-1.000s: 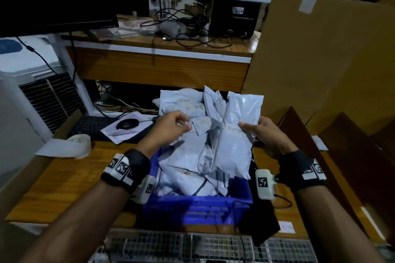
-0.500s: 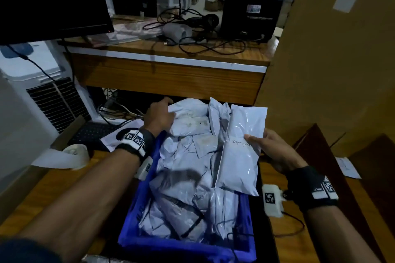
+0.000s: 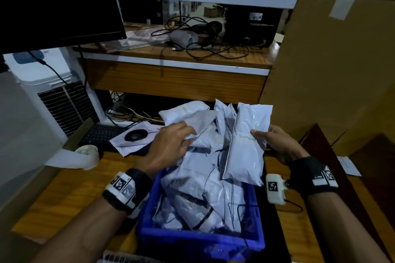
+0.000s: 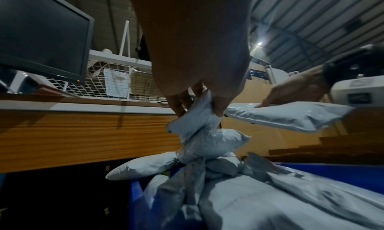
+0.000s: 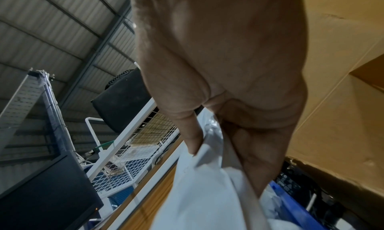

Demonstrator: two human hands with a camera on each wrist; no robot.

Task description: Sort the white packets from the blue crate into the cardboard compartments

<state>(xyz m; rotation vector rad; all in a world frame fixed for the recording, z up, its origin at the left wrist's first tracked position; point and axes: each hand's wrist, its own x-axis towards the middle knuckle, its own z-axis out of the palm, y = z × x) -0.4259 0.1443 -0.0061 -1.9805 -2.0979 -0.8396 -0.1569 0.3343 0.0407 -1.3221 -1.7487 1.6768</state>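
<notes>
A blue crate [image 3: 198, 239] on the wooden desk is heaped with several white packets [image 3: 192, 179]. My right hand [image 3: 275, 141] holds a long white packet [image 3: 248, 143] upright over the crate's right side, thumb on its handwritten face; the right wrist view shows this packet [image 5: 203, 192] pinched between thumb and fingers. At the far end of the pile my left hand [image 3: 171, 145] grips another white packet [image 3: 198, 121] by its corner; the left wrist view shows that packet [image 4: 197, 128] hanging from my fingers above the pile. Dark cardboard compartments [image 3: 324, 156] stand to the right.
A large cardboard sheet [image 3: 333, 66] rises at the right. A black mouse [image 3: 135, 134] on paper, a keyboard [image 3: 100, 134] and a tape roll [image 3: 87, 155] lie left of the crate. A monitor [image 3: 55, 2] hangs upper left; a cabled shelf [image 3: 192, 51] is behind.
My left hand reached to the far end of the pile, took hold of a packet there and has lifted it. The right hand keeps its long packet upright, nearly still.
</notes>
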